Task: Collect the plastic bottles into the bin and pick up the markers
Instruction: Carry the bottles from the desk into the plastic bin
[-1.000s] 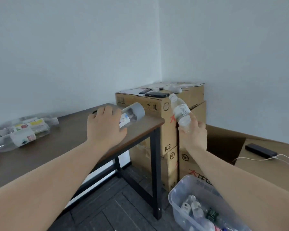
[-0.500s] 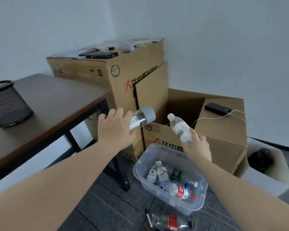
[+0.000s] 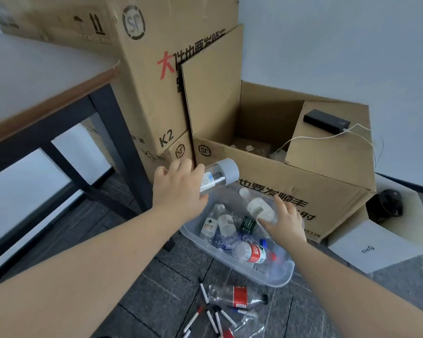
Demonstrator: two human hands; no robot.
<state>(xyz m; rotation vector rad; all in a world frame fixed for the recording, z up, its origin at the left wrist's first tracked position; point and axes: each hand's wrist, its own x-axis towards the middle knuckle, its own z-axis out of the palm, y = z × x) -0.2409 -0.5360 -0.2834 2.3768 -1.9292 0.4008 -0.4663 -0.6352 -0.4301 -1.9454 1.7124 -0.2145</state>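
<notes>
Dark grey tiled floor point(image 3: 142, 308). Directly on it: clear plastic bin point(image 3: 282, 273), holding bottles; crushed red-labelled bottle point(image 3: 235, 295) lying on its side just in front of the bin; loose white markers point(image 3: 211, 319) scattered beside that bottle. Open cardboard box point(image 3: 291, 189) behind the bin; white box point(image 3: 376, 242) to its right.

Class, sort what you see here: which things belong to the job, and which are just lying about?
Belong to the job:
grey-capped bottle in the left hand
white-labelled bottle in the right hand
clear bin
bottle on the floor
markers

Lying about:
cardboard boxes
power bank
table
</notes>
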